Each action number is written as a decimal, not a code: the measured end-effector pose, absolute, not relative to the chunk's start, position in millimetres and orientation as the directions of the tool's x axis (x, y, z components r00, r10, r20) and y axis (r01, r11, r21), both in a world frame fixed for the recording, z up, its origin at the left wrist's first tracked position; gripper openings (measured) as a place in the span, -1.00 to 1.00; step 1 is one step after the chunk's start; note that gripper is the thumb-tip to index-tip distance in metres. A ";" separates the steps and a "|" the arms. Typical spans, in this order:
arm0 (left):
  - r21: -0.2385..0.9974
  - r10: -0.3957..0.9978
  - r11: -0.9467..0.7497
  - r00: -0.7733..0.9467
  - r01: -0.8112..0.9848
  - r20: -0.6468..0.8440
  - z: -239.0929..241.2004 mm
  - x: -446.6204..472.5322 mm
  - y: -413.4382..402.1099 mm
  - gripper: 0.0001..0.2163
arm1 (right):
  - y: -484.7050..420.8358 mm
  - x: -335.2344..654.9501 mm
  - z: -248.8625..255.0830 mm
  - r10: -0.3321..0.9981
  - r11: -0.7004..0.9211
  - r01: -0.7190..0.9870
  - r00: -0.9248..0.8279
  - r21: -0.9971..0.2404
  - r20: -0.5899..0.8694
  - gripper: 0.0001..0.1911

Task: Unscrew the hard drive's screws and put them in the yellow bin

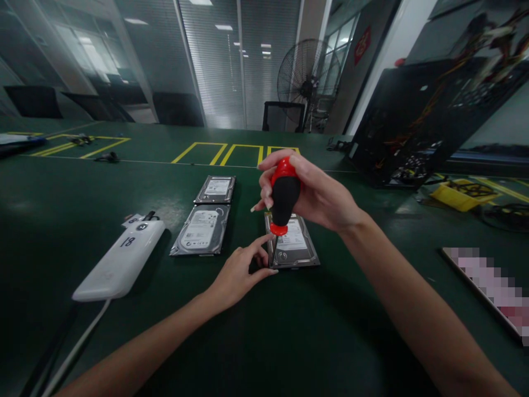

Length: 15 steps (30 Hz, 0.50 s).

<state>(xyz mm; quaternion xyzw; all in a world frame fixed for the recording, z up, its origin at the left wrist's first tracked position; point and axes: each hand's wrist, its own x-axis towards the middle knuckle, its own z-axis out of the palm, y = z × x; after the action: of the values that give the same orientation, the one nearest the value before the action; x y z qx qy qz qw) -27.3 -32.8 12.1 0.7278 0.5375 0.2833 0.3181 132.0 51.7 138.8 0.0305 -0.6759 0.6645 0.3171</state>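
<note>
In my right hand (318,193) is a red and black screwdriver (286,193), gripped by its handle and pointing down. Its shaft reaches the near left corner of a hard drive (300,242) lying flat with its label up; the exact tip contact is too small to make out. My left hand (243,267) grips that same corner, index finger by the shaft and thumb along the front edge. Further left lie two more hard drives, a nearer one (201,229) and a farther one (215,188), end to end.
A white power bank (119,259) with a handwritten number and a cable lies at left. On the right are a pixelated flat object (487,286), a yellow tray (463,196) of cables and a black computer case (430,121). A fan (308,82) stands beyond the green table (136,187).
</note>
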 end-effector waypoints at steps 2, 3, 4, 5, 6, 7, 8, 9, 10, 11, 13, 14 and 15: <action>0.769 0.963 -0.220 0.259 0.601 0.074 11.6 -26.7 -33.3 -0.47 | 52.1 131.7 138.1 0.404 0.128 -0.442 -0.795 -0.888 0.453 -0.72; 0.769 0.963 -0.221 0.259 0.600 0.075 11.4 -26.4 -33.7 -0.45 | 52.5 131.5 137.7 0.413 0.131 -0.437 -0.792 -0.890 0.450 -0.73; 0.768 0.963 -0.223 0.258 0.600 0.079 11.1 -26.1 -34.1 -0.42 | 52.9 131.4 137.3 0.420 0.130 -0.436 -0.789 -0.890 0.448 -0.74; 0.768 0.963 -0.227 0.257 0.599 0.084 10.9 -25.8 -34.5 -0.38 | 53.4 131.3 136.9 0.420 0.128 -0.440 -0.788 -0.889 0.450 -0.75; 0.768 0.963 -0.231 0.256 0.597 0.090 10.6 -25.5 -35.0 -0.33 | 53.8 131.2 136.6 0.418 0.125 -0.446 -0.787 -0.887 0.454 -0.76; 0.769 0.962 -0.234 0.254 0.595 0.096 10.2 -25.1 -35.4 -0.29 | 54.2 131.3 136.3 0.413 0.121 -0.453 -0.786 -0.883 0.460 -0.77; 0.770 0.962 -0.237 0.251 0.592 0.103 9.8 -24.8 -35.7 -0.25 | 54.5 131.3 136.0 0.409 0.116 -0.458 -0.786 -0.881 0.463 -0.77; 0.771 0.962 -0.241 0.250 0.590 0.110 9.5 -24.3 -36.0 -0.21 | 54.8 131.5 135.7 0.405 0.113 -0.460 -0.788 -0.881 0.464 -0.77; 0.771 0.962 -0.245 0.248 0.588 0.117 9.2 -23.9 -36.2 -0.19 | 55.0 131.6 135.3 0.401 0.114 -0.460 -0.790 -0.880 0.465 -0.76; 0.769 0.961 -0.249 0.249 0.588 0.121 9.0 -23.5 -36.3 -0.17 | 55.3 131.7 134.9 0.398 0.118 -0.461 -0.790 -0.880 0.467 -0.76; 0.760 0.958 -0.263 0.252 0.594 0.134 8.8 -22.8 -36.4 -0.15 | 55.9 131.6 134.0 0.395 0.133 -0.462 -0.787 -0.877 0.474 -0.76; 0.754 0.957 -0.269 0.252 0.599 0.141 8.7 -22.6 -36.3 -0.16 | 56.2 131.5 133.5 0.391 0.143 -0.465 -0.785 -0.874 0.481 -0.76; 0.749 0.957 -0.272 0.248 0.604 0.148 8.5 -22.4 -36.2 -0.16 | 56.6 131.3 133.1 0.389 0.152 -0.470 -0.780 -0.869 0.490 -0.77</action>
<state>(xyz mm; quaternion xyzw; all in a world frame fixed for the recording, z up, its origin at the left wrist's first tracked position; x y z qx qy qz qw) -22.4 -36.2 8.5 0.7357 0.5305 0.3078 0.2873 131.3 56.6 133.1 0.0297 -0.6832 0.6505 0.3304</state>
